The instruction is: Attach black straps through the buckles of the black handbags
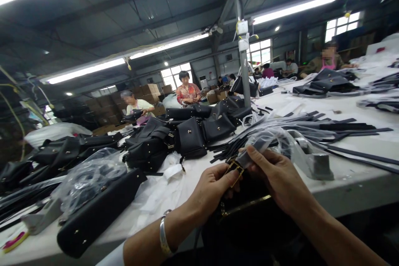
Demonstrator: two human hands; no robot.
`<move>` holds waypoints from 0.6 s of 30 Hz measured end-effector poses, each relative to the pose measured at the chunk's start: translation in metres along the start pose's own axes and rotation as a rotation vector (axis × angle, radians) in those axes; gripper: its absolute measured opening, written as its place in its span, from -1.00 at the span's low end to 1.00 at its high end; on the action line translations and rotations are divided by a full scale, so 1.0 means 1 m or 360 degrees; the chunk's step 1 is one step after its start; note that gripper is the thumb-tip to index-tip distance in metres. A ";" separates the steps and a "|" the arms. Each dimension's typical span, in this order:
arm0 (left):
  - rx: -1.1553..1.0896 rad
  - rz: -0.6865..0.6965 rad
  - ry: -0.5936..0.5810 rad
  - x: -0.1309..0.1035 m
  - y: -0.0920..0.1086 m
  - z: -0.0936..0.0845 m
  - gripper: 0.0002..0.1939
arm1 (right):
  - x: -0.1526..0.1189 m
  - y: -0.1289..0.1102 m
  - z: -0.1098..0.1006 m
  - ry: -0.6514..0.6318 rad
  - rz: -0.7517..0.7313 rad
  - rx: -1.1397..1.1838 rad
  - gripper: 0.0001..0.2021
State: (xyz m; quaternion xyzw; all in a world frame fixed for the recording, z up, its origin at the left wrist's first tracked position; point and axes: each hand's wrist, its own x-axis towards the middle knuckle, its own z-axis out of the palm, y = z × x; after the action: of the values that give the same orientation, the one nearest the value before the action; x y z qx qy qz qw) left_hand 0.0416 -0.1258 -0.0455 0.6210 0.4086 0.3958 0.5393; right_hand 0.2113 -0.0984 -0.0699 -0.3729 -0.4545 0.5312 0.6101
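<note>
My left hand (220, 181) is closed on a gold buckle (236, 169), its thumb pressed against the metal frame. Close beside it, my right hand (274, 170) pinches a grey strap (246, 158) with clear plastic wrap around it. The strap's end meets the buckle between my two hands. Below them hangs a dark bag with a gold zipper (249, 205); most of its body is lost in shadow. My right fingertips are partly hidden behind the strap.
Black bags (190, 136) are piled across the white table (358, 149). Wrapped straps (330, 126) and a grey tape dispenser (311, 160) lie to the right. A long black bag (99, 212) and plastic wrap (90, 178) are at left. People work beyond the table.
</note>
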 end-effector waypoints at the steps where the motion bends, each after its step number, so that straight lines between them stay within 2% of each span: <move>1: 0.0014 0.0018 0.0009 0.000 0.000 0.001 -0.62 | -0.001 0.000 -0.001 -0.0019 -0.0019 -0.0072 -0.61; 6: 0.0149 0.0146 0.0003 0.002 -0.004 0.002 -0.62 | -0.005 -0.001 -0.007 -0.0227 -0.0052 -0.0581 -0.53; 9: 0.0161 0.0190 -0.0036 0.003 -0.010 0.001 -0.65 | -0.007 0.003 -0.010 -0.0273 -0.0080 -0.0719 -0.55; 13: 0.0001 0.0109 -0.0006 0.005 -0.019 -0.002 -0.64 | -0.013 0.012 -0.009 -0.0314 0.0007 -0.0499 -0.59; 18: -0.0027 0.0370 0.0316 0.008 -0.026 0.002 -0.63 | -0.025 0.028 0.002 -0.0294 0.0050 -0.0129 -0.54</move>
State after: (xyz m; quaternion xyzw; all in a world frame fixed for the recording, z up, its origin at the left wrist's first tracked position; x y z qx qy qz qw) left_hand 0.0442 -0.1163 -0.0708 0.6175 0.3818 0.5184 0.4519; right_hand 0.2004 -0.1183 -0.0995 -0.3537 -0.5240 0.5540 0.5417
